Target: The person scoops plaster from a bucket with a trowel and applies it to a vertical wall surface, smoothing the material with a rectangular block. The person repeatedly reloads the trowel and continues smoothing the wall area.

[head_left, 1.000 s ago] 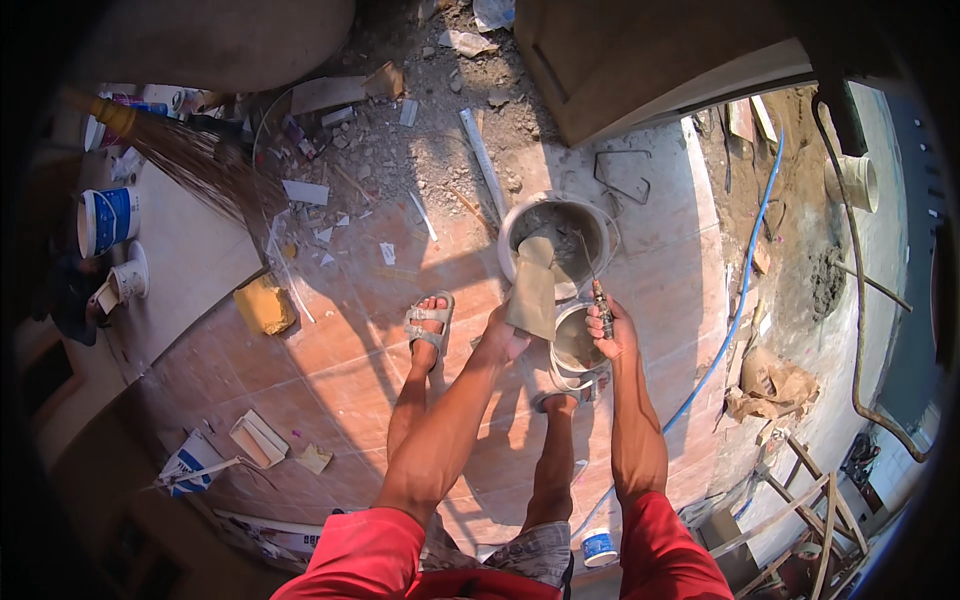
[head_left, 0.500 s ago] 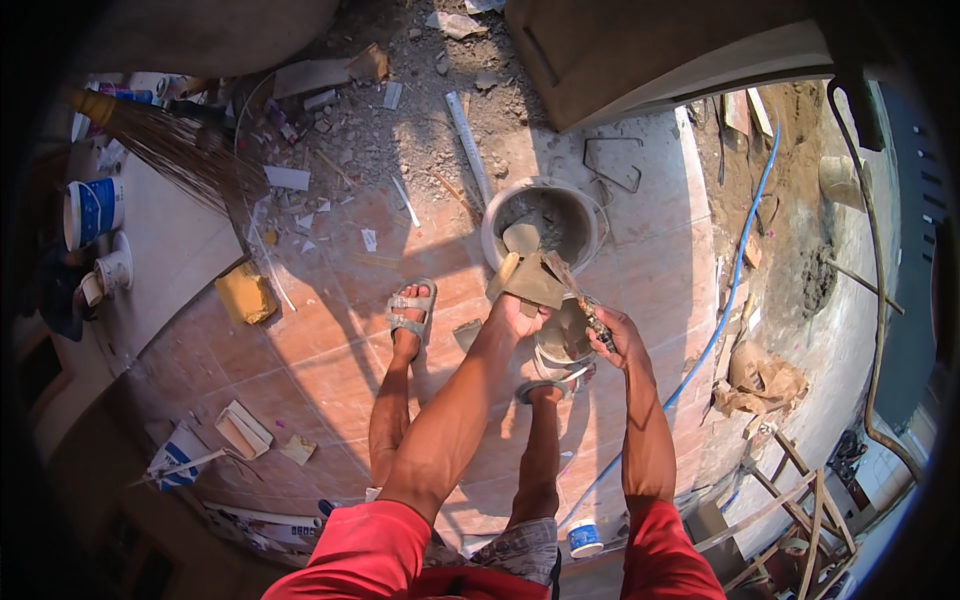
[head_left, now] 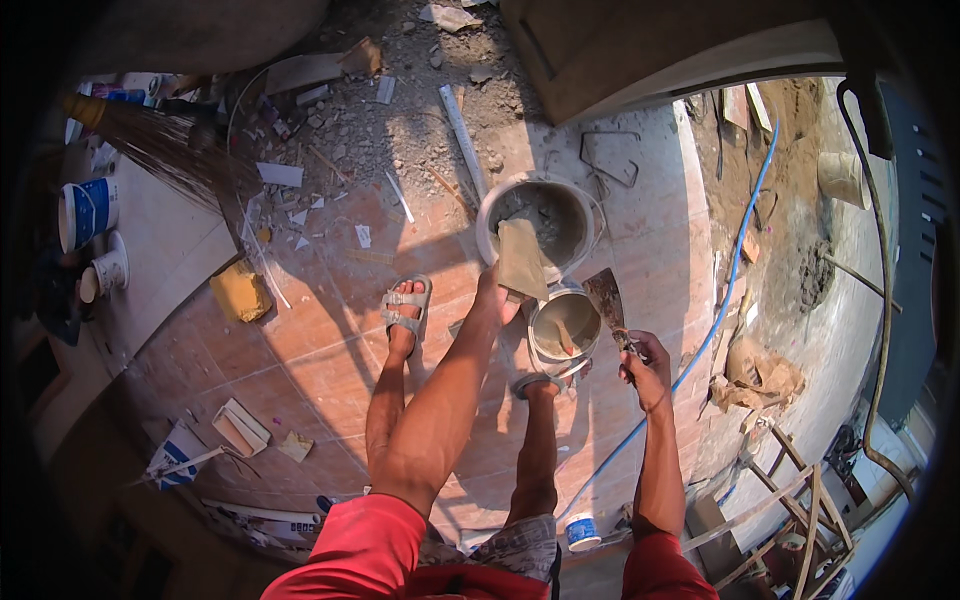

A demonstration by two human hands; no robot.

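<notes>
My left hand (head_left: 507, 300) grips a flat, rectangular, mortar-coloured plate (head_left: 522, 258), tilted over the near edge of a large bucket (head_left: 487, 235) with wet grey mortar inside. Its handle is hidden by the hand. In my right hand (head_left: 648, 370) is a putty knife (head_left: 604, 298), its wide stained blade pointing up and away, apart from the plate. Between my hands stands a smaller whitish bucket (head_left: 538, 345). Murky liquid and a stick-like tool with an orange-red end (head_left: 566, 338) are in it.
Rubble (head_left: 420, 130) and a long pale straight strip (head_left: 462, 140) lie beyond the buckets. A bent wire (head_left: 610, 160) is close by. At right run a blue hose (head_left: 745, 235) and crumpled brown paper (head_left: 757, 378). A yellow block (head_left: 241, 292) and broom (head_left: 150, 135) lie left.
My right hand has drawn the putty knife away from the plate, to the right and nearer me. The plate in my left hand has turned and shifted slightly left, uncovering the smaller bucket.
</notes>
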